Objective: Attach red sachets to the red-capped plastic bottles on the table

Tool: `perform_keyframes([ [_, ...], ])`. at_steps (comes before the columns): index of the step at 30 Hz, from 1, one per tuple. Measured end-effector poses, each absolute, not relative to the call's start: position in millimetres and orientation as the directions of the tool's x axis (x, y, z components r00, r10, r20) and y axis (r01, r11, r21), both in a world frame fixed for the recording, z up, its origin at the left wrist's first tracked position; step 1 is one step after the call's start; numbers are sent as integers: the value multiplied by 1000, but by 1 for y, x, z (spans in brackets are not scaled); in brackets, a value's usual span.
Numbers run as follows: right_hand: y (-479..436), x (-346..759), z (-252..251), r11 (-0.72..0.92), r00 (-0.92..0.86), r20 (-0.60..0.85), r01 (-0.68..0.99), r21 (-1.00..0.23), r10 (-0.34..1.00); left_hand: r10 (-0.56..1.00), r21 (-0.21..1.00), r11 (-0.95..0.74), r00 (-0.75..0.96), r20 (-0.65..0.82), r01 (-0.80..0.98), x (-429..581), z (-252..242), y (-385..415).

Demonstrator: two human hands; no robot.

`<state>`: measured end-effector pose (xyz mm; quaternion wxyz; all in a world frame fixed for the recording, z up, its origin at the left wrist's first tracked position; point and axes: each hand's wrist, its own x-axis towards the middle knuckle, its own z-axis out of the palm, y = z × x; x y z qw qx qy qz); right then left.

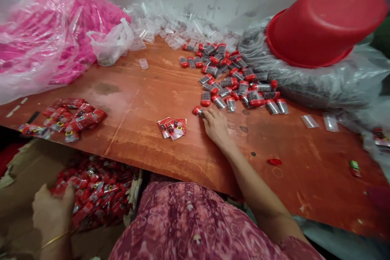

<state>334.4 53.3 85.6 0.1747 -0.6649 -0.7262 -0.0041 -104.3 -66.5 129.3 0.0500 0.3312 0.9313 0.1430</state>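
Observation:
My right hand (215, 125) rests on the reddish wooden table (152, 89), fingers closed on a small red-capped vial (198, 110) at the near edge of a heap of several such vials (234, 79). A few red printed sachets (172, 127) lie just left of that hand. My left hand (52, 211) is down below the table edge, fingers curled into a cardboard box (24, 170) full of red sachets (97, 195); what it grips is hidden. More red sachets (71, 118) lie on the table's left side.
A big clear bag of pink pieces (45, 32) fills the back left. An upturned red basin (323, 24) sits on a grey plastic bag (304, 81) at the back right. Small clear bags (170, 28) are strewn along the wall. A loose red cap (274, 161) lies near the front.

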Motion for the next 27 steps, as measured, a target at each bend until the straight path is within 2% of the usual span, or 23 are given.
perform_keyframes([
  [2, 35, 332, 85, 162, -104, 275, 967, -198, 956, 652, 425, 648, -749, 117, 632, -78, 126, -59],
  [4, 19, 331, 84, 175, -110, 302, 965, -197, 947, 819, 594, 286, -513, 255, 752, -35, 123, -39],
  [5, 13, 330, 84, 171, -95, 326, 962, -212, 941, 884, 629, 93, -355, 304, 771, -10, 123, -26],
  [8, -1, 325, 84, 155, -25, 410, 945, -288, 912, 947, 538, -278, 133, 292, 796, 62, 123, 15],
  [10, -8, 321, 85, 166, 2, 449, 928, -335, 894, 922, 445, -385, 322, 214, 808, 100, 121, 38],
  [12, -14, 317, 88, 194, 1, 474, 912, -362, 881, 913, 380, -402, 394, 101, 833, 123, 116, 55],
  [15, -20, 314, 91, 237, -15, 500, 892, -384, 866, 932, 329, -349, 362, 24, 877, 136, 107, 67],
  [20, -18, 308, 95, 297, -34, 516, 848, -438, 856, 949, 372, -314, 301, 93, 874, 135, 102, 65],
  [27, -10, 292, 97, 312, -26, 460, 768, -560, 888, 953, 395, -302, 286, 100, 868, 140, 104, 68],
])
